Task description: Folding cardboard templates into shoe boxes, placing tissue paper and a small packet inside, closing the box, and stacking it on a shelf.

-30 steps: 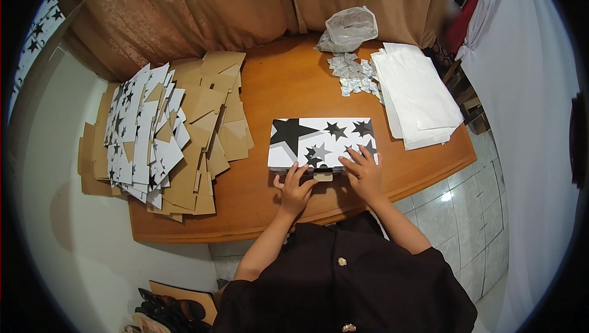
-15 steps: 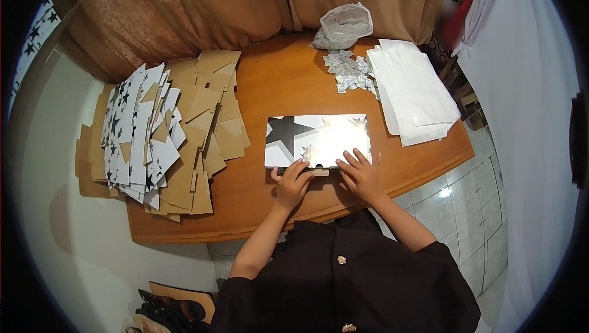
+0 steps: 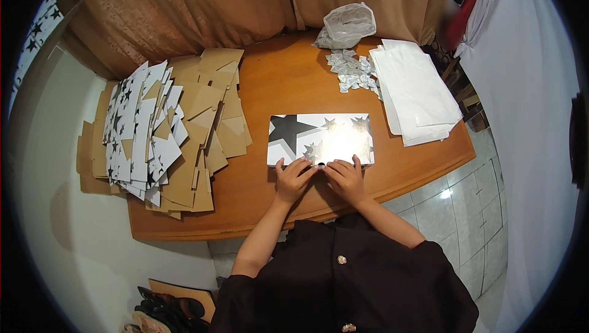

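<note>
A closed cardboard box point(image 3: 313, 137), white with black and grey stars, lies on the wooden table in front of me. Its glossy lid reflects a bright patch of light. My left hand point(image 3: 292, 178) grips the front edge left of the middle, fingertips bent over the lid. Close beside it, my right hand point(image 3: 345, 181) grips the same edge from the right, with its little finger raised a bit. The fingers of both hands nearly meet at the small dark notch in the middle of that edge. My hands hide most of the box's front side.
Unfolded star-printed and brown cardboard blanks point(image 3: 190, 118) are heaped on the left of the table point(image 3: 270, 81). White paper sheets point(image 3: 417, 97) lie at the right. Small silvery packets point(image 3: 353, 74) are scattered beside a clear plastic bag point(image 3: 348, 25) at the back.
The brown flap that stuck out at the box's front no longer shows. My right hand has slid left toward the middle, and my left hand has shifted only slightly.
</note>
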Demonstrator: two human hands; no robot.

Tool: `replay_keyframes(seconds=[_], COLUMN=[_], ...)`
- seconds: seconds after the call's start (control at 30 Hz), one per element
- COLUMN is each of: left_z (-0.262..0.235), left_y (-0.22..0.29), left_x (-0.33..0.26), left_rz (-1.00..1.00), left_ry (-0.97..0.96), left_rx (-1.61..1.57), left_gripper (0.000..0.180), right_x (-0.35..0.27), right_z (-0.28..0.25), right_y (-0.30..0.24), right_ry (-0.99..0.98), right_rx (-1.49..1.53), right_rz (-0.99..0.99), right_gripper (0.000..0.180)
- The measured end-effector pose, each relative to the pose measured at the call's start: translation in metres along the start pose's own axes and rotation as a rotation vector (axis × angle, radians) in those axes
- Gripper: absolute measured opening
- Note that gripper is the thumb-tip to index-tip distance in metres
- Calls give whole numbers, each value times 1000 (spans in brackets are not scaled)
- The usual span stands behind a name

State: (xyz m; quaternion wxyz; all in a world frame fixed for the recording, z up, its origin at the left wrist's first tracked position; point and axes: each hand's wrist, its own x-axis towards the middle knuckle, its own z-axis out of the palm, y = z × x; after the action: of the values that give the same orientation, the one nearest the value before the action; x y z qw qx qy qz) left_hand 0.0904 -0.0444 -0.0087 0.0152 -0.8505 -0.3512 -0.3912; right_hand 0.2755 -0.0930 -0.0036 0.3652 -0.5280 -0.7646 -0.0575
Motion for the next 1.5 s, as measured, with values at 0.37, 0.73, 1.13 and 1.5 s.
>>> replay_keyframes(seconds=[0.37, 0.73, 1.13, 1.5], left_z=[-1, -3, -5, 5], left_y=[-3, -5, -2, 0], left_x=[4, 15, 18, 29], left_rz=[32, 88, 112, 55], left_ry=[-40, 8, 22, 57], left_rx=[-44, -138, -79, -35], left_gripper=[19, 9, 15, 18], right_x=[9, 9, 12, 23], right_z=[-3, -2, -5, 2], right_y=[2, 11, 12, 23], right_ry=[24, 40, 31, 119], right_rx=[-41, -3, 44, -143], right_rz=[-95, -125, -144, -142], right_gripper=[17, 18, 20, 15])
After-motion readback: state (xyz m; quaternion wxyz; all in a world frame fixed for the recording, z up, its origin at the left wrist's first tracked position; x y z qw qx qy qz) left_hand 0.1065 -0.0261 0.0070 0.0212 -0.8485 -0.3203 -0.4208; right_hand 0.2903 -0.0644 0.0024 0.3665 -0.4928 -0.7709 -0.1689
